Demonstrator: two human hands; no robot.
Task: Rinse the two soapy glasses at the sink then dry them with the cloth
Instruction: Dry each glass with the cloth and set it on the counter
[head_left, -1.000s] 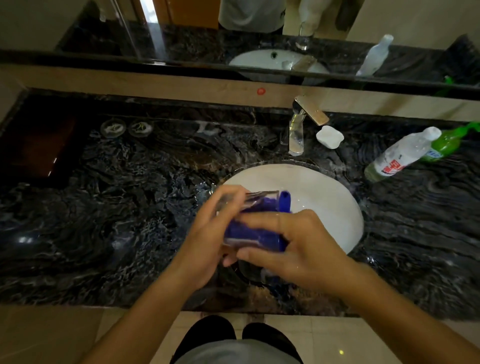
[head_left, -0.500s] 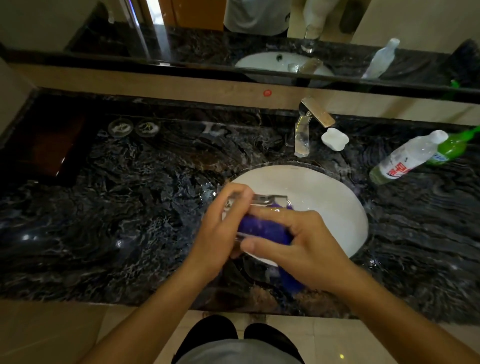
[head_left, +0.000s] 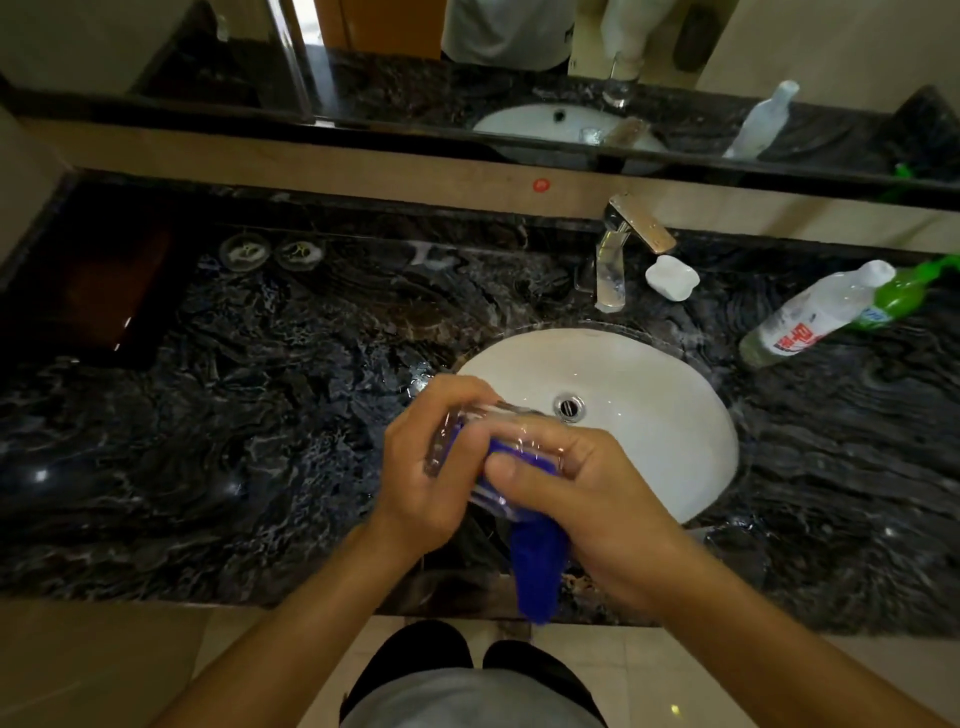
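Here, one glass (head_left: 519, 431) is held over the front-left rim of the sink (head_left: 649, 395), tilted to one side. It is gripped round its wall by the left hand (head_left: 431, 467), whose fingers are curled over the top. The blue cloth (head_left: 537, 571) is pinched by the right hand (head_left: 587, 493). One end of it seems to be pushed inside the glass, though glare makes this hard to confirm, and the other end hangs down in front of the sink, past the edge of the dark counter (head_left: 260, 415). Behind the sink the tap (head_left: 610, 260) is seen, with a white soap dish (head_left: 671, 277) just beside it. To the right of the sink a clear bottle (head_left: 815, 314) and a green bottle (head_left: 898, 296) are found on the counter, close together.
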